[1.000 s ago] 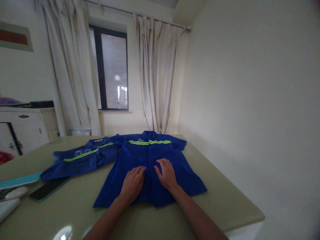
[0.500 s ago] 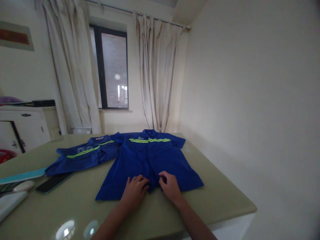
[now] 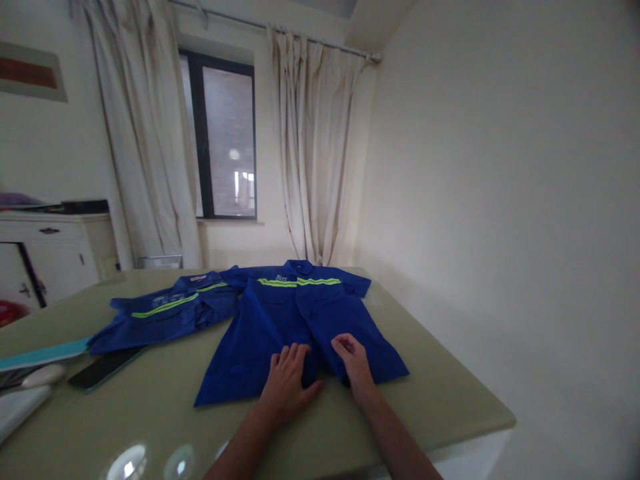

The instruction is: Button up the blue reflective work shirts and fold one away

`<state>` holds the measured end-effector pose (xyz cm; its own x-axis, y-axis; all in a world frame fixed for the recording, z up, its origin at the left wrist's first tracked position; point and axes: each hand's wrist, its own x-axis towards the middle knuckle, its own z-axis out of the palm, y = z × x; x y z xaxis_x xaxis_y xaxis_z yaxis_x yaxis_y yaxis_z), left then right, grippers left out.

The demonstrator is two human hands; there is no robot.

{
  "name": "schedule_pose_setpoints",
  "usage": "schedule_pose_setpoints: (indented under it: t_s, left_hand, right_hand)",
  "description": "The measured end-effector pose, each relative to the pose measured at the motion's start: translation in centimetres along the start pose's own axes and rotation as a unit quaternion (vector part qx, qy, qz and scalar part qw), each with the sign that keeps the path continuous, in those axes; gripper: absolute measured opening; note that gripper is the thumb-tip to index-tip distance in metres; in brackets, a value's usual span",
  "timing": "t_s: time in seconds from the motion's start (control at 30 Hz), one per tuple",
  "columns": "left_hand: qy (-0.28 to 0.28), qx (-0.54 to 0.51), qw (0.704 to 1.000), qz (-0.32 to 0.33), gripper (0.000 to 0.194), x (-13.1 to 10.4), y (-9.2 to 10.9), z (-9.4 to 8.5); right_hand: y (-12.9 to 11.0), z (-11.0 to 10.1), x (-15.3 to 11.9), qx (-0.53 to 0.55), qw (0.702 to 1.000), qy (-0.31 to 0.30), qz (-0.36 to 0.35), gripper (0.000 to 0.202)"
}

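Observation:
A blue short-sleeved work shirt point(image 3: 270, 313) with yellow-green reflective stripes lies front up on the table, collar away from me. Its front hem is parted in the middle, near my hands. My left hand point(image 3: 289, 380) rests flat on the lower left front panel, fingers spread and thumb out to the right. My right hand point(image 3: 353, 363) is closed in a pinch on the edge of the right front panel, holding it a little to the right. A second blue work shirt point(image 3: 170, 317), partly rumpled, lies to the left and touches the first one's sleeve.
On the pale green table point(image 3: 450, 400) a dark phone point(image 3: 103, 370) lies partly under the second shirt. Left of it are a light blue flat item point(image 3: 45, 353) and a white mouse-shaped object point(image 3: 45, 375). A wall point(image 3: 500, 200) runs along the right side.
My right hand has moved right and slightly up, drawing the right front panel aside and widening the gap. My left hand has shifted right and its fingers have spread over the left panel.

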<state>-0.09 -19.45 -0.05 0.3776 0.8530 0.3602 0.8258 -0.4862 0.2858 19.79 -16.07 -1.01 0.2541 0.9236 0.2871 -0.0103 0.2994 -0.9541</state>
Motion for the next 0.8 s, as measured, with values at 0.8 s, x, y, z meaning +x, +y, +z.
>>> schedule_pose_setpoints:
  t_s: [0.8]
  left_hand:
    - [-0.005, -0.130, 0.990, 0.060, 0.045, -1.2, 0.3, -2.2]
  right_hand:
    - [-4.6, 1.9, -1.4, -0.115, 0.963, 0.142, -0.198, 0.036]
